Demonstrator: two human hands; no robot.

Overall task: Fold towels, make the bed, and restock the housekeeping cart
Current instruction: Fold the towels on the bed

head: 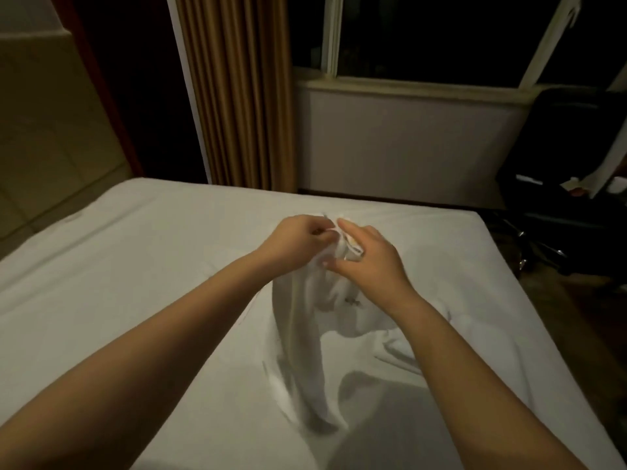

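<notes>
A white towel (305, 327) hangs from both my hands above the bed (135, 252), its lower part draped in folds on the white sheet. My left hand (298, 239) pinches the towel's top edge between curled fingers. Close beside it, my right hand (369, 262) holds the same bunched top edge, thumb underneath and fingers over the cloth. The two hands almost touch over the middle of the bed. A small dark mark shows on the towel below my right wrist.
The bed's far edge runs before a brown curtain (237, 93) and a window sill (407, 89). A dark chair (573, 157) with white items stands at the right. A tiled wall (51, 130) is at the left.
</notes>
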